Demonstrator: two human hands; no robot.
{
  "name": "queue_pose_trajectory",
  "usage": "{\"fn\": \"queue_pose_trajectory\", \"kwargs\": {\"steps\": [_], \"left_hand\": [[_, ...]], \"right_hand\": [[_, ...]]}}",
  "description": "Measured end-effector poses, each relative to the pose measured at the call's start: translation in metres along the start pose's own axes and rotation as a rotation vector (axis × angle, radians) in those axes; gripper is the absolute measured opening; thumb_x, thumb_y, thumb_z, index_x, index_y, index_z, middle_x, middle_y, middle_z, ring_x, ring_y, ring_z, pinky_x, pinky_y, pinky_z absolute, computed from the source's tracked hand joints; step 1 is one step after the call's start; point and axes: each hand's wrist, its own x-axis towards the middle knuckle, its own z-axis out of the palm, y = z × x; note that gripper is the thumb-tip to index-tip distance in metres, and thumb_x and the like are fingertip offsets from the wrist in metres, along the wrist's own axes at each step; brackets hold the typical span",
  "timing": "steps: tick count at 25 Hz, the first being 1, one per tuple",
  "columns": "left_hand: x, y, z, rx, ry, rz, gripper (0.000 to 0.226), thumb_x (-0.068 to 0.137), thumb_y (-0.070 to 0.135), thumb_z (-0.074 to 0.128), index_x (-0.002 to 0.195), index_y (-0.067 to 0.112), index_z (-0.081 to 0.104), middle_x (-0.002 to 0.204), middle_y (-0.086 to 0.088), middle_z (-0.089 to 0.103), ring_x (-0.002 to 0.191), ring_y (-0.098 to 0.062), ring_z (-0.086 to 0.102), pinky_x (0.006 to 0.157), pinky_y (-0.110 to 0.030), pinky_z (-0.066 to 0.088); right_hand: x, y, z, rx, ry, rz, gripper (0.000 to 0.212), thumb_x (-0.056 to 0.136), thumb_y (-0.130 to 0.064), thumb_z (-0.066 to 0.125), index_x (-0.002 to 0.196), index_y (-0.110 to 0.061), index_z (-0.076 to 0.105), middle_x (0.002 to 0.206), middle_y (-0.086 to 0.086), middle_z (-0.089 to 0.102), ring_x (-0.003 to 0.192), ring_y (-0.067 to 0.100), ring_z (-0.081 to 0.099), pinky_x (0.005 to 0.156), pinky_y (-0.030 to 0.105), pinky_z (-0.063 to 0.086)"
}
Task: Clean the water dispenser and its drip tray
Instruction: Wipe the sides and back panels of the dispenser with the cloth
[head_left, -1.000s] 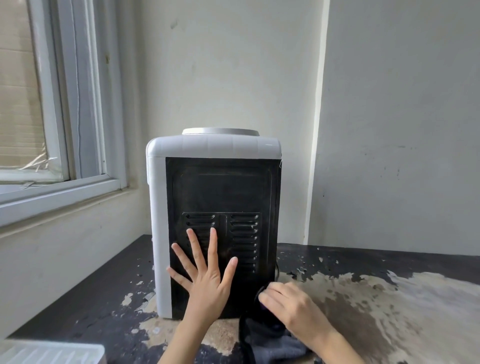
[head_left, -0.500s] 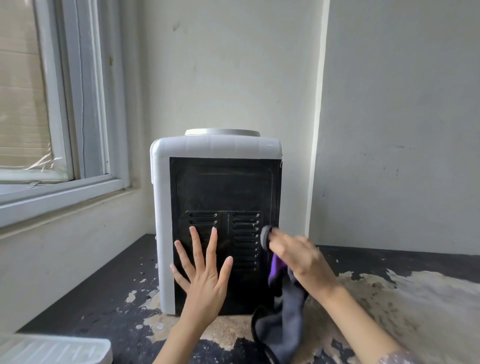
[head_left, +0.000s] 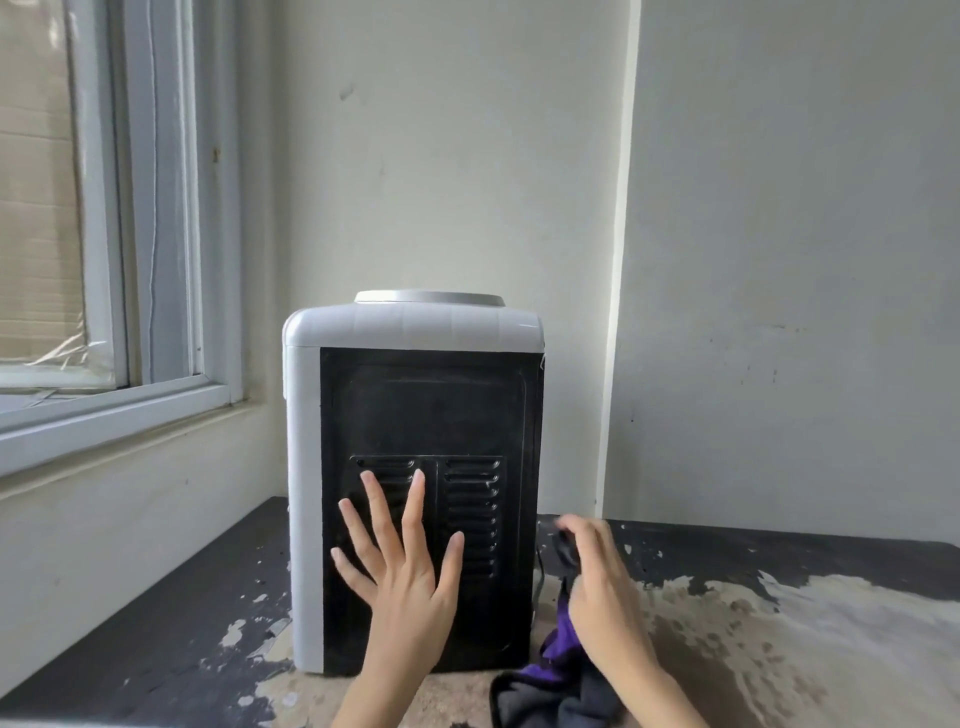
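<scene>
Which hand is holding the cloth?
The right hand grips the dark grey and purple cloth beside the water dispenser. The left hand holds nothing; it lies flat, fingers spread, on the black back panel.

One water dispenser (head_left: 415, 467); one cloth (head_left: 556, 691); two hands: left hand (head_left: 405, 566), right hand (head_left: 602, 582); one window (head_left: 104, 234).

Lit softly by daylight from the white-framed glass window (head_left: 104, 218) at the left; even and fairly bright, without hard glare. Faint sheen on the rounded white plastic top of the water dispenser (head_left: 415, 325), its black vented back panel dark and low in detail. Motion-blurred at the right hand (head_left: 597, 577) and the dark grey-and-purple cloth (head_left: 561, 680). Left hand (head_left: 400, 571) sharp. Wide-angle bowing of the window frame toward the left edge.
</scene>
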Motion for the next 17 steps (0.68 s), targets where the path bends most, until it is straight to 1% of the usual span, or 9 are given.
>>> {"fn": "queue_pose_trajectory", "kwargs": {"steps": [1, 2, 4, 5, 8, 10, 12, 15, 17], "left_hand": [[0.006, 0.006, 0.001, 0.029, 0.015, 0.046, 0.064, 0.084, 0.064, 0.018, 0.14, 0.056, -0.012, 0.151, 0.016, -0.032, 0.138, -0.015, -0.034, 0.106, -0.046, -0.025], [0.013, 0.012, 0.003, 0.078, 0.036, 0.111, 0.065, 0.087, 0.063, 0.019, 0.144, 0.051, -0.008, 0.154, 0.012, -0.029, 0.14, -0.019, -0.032, 0.106, -0.048, -0.027], [0.035, 0.025, 0.004, 0.206, 0.1, 0.248, 0.066, 0.091, 0.06, 0.022, 0.149, 0.04, -0.002, 0.158, 0.004, -0.019, 0.143, -0.024, -0.024, 0.106, -0.05, -0.027], [0.047, 0.033, 0.003, 0.257, 0.132, 0.292, 0.068, 0.091, 0.06, 0.022, 0.15, 0.036, -0.001, 0.159, 0.001, -0.015, 0.143, -0.026, -0.021, 0.106, -0.052, -0.026], [0.079, 0.045, 0.004, 0.341, 0.171, 0.323, 0.078, 0.088, 0.07, 0.02, 0.151, 0.03, -0.002, 0.159, -0.001, -0.012, 0.144, -0.028, -0.019, 0.106, -0.056, -0.024], [0.086, 0.045, 0.009, 0.386, 0.167, 0.327, 0.084, 0.085, 0.075, 0.019, 0.152, 0.027, 0.002, 0.16, -0.005, -0.006, 0.144, -0.032, -0.015, 0.107, -0.06, -0.018], [0.086, 0.044, 0.014, 0.419, 0.16, 0.332, 0.088, 0.083, 0.077, 0.019, 0.152, 0.025, 0.005, 0.16, -0.007, -0.002, 0.144, -0.035, -0.012, 0.107, -0.062, -0.014], [0.086, 0.043, 0.011, 0.422, 0.167, 0.338, 0.092, 0.08, 0.079, 0.021, 0.152, 0.024, 0.005, 0.16, -0.007, -0.004, 0.144, -0.036, -0.012, 0.107, -0.064, -0.013], [0.087, 0.036, 0.005, 0.371, 0.172, 0.328, 0.095, 0.078, 0.081, 0.025, 0.152, 0.026, 0.002, 0.16, -0.006, -0.006, 0.144, -0.035, -0.013, 0.107, -0.063, -0.015]], "right_hand": [[0.006, -0.005, 0.003, -0.01, -0.051, 0.068, 0.059, 0.079, 0.017, 0.046, 0.125, -0.021, 0.044, 0.132, -0.004, 0.042, 0.073, 0.007, 0.054, 0.054, 0.012, 0.038], [0.011, -0.01, 0.004, 0.004, -0.119, 0.112, 0.052, 0.085, 0.01, 0.044, 0.129, -0.019, 0.042, 0.138, -0.003, 0.037, 0.076, 0.006, 0.055, 0.058, 0.013, 0.043], [0.014, -0.02, 0.005, 0.071, -0.236, 0.186, 0.042, 0.093, -0.003, 0.043, 0.131, -0.021, 0.037, 0.135, -0.004, 0.044, 0.09, 0.005, 0.055, 0.071, 0.016, 0.048], [0.014, -0.024, 0.005, 0.088, -0.256, 0.206, 0.04, 0.095, -0.013, 0.043, 0.133, -0.023, 0.035, 0.133, -0.005, 0.047, 0.096, 0.004, 0.054, 0.074, 0.016, 0.047], [0.015, -0.029, 0.008, 0.016, -0.255, 0.158, 0.052, 0.095, -0.049, 0.038, 0.14, -0.026, 0.027, 0.136, -0.008, 0.046, 0.118, 0.008, 0.05, 0.09, 0.02, 0.045], [0.017, -0.028, 0.012, 0.012, -0.271, 0.147, 0.058, 0.09, -0.064, 0.032, 0.137, -0.031, 0.031, 0.131, -0.012, 0.051, 0.117, 0.006, 0.052, 0.091, 0.022, 0.046], [0.018, -0.026, 0.014, 0.041, -0.258, 0.149, 0.062, 0.085, -0.069, 0.027, 0.136, -0.034, 0.035, 0.127, -0.014, 0.053, 0.114, 0.005, 0.054, 0.088, 0.019, 0.046], [0.012, -0.027, 0.015, 0.082, -0.215, 0.096, 0.065, 0.084, -0.068, 0.02, 0.134, -0.031, 0.042, 0.126, -0.013, 0.054, 0.111, 0.007, 0.055, 0.084, 0.017, 0.045], [0.008, -0.032, 0.018, 0.106, -0.198, 0.045, 0.07, 0.084, -0.07, 0.014, 0.13, -0.028, 0.047, 0.119, -0.011, 0.057, 0.103, 0.009, 0.059, 0.08, 0.019, 0.048]]}}
